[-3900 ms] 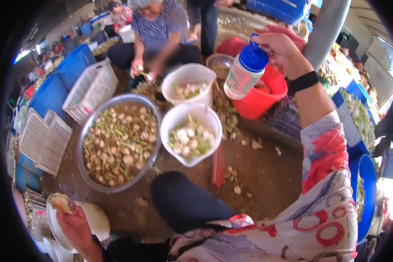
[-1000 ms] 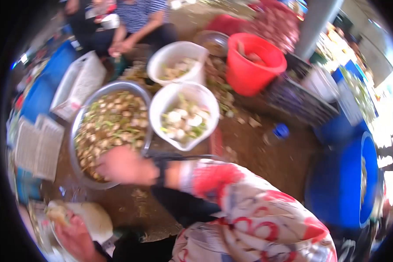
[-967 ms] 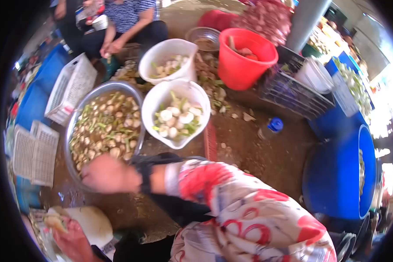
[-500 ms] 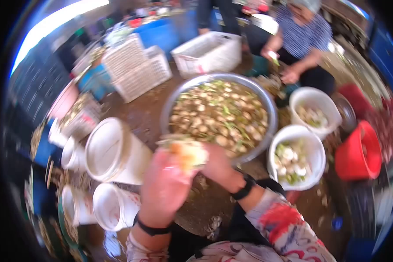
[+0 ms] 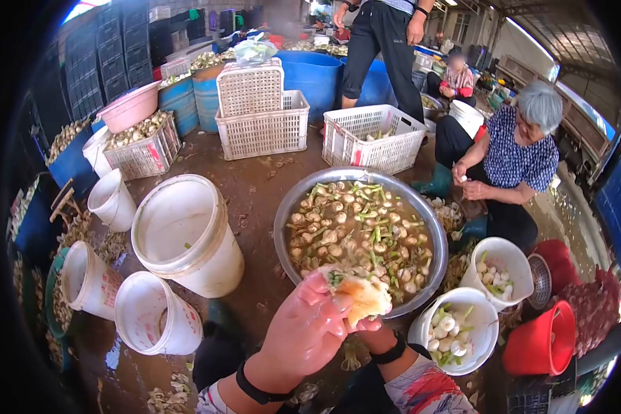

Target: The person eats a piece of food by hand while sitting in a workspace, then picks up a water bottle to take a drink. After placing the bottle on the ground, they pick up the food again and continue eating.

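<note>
Brown wet floor (image 5: 255,186) is spreading under many buckets and crates, and a wide metal basin (image 5: 440,255) is standing on it, holding white bulbs with green stems (image 5: 352,228) in murky water. From where I am standing, I am seeing the piece of bread (image 5: 366,298) just in front of the person, appearing over the basin's near rim. Its long axis is running sideways, sloping down a little to the right; the end with green filling is pointing left, the pale broad end right. The left hand (image 5: 303,328) is closing its fingers around the left part of the bread. The right hand (image 5: 377,337) is reaching under the right end, but it is mostly hiding behind, so I cannot tell how wide its fingers are opening. Two white pails (image 5: 488,331) and a red bucket (image 5: 524,348) are standing to the right of the basin. Beyond them, a seated co-worker (image 5: 521,155) is holding something small and white.
</note>
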